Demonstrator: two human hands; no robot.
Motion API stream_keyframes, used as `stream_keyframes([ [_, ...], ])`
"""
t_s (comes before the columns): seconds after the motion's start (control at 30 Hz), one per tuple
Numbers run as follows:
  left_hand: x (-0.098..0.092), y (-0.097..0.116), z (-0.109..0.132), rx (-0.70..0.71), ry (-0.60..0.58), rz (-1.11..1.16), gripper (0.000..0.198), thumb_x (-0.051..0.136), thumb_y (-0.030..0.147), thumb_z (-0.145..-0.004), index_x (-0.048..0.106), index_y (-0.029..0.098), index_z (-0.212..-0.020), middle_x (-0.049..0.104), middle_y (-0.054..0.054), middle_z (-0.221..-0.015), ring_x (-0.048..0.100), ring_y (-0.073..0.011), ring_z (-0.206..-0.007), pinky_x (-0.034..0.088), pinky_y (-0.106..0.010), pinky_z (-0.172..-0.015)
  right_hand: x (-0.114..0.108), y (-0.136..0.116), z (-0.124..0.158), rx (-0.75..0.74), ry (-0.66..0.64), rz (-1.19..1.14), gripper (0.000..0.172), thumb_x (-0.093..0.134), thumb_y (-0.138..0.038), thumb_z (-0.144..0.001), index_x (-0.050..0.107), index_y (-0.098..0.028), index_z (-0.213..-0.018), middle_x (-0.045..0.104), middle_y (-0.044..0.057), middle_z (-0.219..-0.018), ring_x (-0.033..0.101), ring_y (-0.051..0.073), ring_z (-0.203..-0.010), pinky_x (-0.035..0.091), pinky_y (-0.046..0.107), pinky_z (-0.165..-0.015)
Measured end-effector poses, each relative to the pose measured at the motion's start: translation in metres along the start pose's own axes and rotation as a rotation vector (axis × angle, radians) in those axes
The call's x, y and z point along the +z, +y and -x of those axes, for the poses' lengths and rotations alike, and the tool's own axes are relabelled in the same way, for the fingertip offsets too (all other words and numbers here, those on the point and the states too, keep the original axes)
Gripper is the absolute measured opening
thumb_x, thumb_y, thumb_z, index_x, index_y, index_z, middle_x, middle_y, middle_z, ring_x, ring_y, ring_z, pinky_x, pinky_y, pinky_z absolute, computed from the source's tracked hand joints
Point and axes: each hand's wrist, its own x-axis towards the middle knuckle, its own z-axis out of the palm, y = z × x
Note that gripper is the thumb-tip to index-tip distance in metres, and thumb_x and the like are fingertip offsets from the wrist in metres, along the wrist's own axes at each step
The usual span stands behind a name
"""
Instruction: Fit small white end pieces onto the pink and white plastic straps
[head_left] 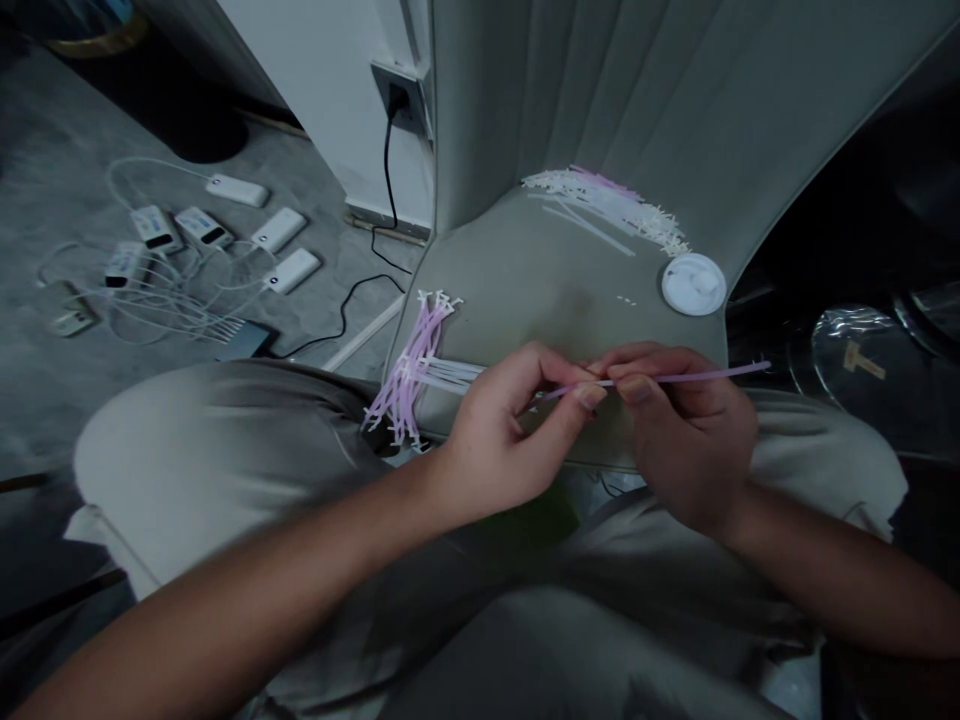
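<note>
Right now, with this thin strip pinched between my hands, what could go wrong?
The thin lilac plastic strip could slip or snap, since only the fingertips of the left hand and right hand grip it. The loose pile of pink strips overhangs the edge of the grey upholstered seat and might spill.

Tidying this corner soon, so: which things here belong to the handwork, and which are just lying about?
Handwork: left hand, right hand, lilac plastic strip, lilac strip bundle, white strip pile.
Lying about: white round lid, white power banks, black cable.

Plastic strips (409,370) lie on the seat (555,270), power banks (277,230) left of it.
</note>
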Motion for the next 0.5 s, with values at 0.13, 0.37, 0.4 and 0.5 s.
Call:
stream_keyframes([
  [0.13,-0.0002,-0.0012,0.0005,-0.001,-0.005,0.008,0.007,0.064,0.022,-0.086,0.06,0.017,-0.088,0.065,-0.004,-0.079,0.063,-0.0134,-0.072,0.051,-0.026,-0.064,0.0003,0.0015,0.0003,0.006,-0.013,-0.044,0.012,0.067,-0.014,-0.085,0.071,-0.024,-0.085,0.072,-0.003,-0.088,0.069,0.01,-0.086,0.057,0.024,-0.08],
  [0.37,0.0002,-0.0016,-0.0001,0.003,0.0,-0.016,0.008,0.065,0.022,-0.085,0.06,0.017,-0.087,0.066,-0.005,-0.081,0.065,-0.0145,-0.077,0.053,-0.026,-0.066,0.0014,0.0026,0.0002,-0.01,0.009,-0.001,0.009,0.066,-0.018,-0.085,0.07,-0.025,-0.083,0.072,-0.002,-0.085,0.069,0.012,-0.086,0.058,0.029,-0.08],
  [0.4,0.0004,-0.0016,-0.0001,0.005,0.001,-0.015,0.008,0.065,0.022,-0.085,0.059,0.017,-0.087,0.066,-0.005,-0.081,0.064,-0.0143,-0.076,0.053,-0.026,-0.065,0.0014,0.0027,0.0002,-0.014,0.01,0.003,0.008,0.067,-0.018,-0.085,0.07,-0.025,-0.083,0.072,-0.002,-0.084,0.069,0.013,-0.086,0.058,0.029,-0.08],
  [0.5,0.0008,-0.0017,0.0,0.023,0.003,-0.011,0.007,0.065,0.021,-0.085,0.059,0.017,-0.086,0.066,-0.004,-0.079,0.064,-0.0133,-0.073,0.052,-0.025,-0.064,0.001,0.003,0.0004,-0.013,0.001,-0.002,0.009,0.067,-0.017,-0.085,0.071,-0.025,-0.084,0.072,-0.002,-0.086,0.069,0.012,-0.085,0.058,0.027,-0.078],
])
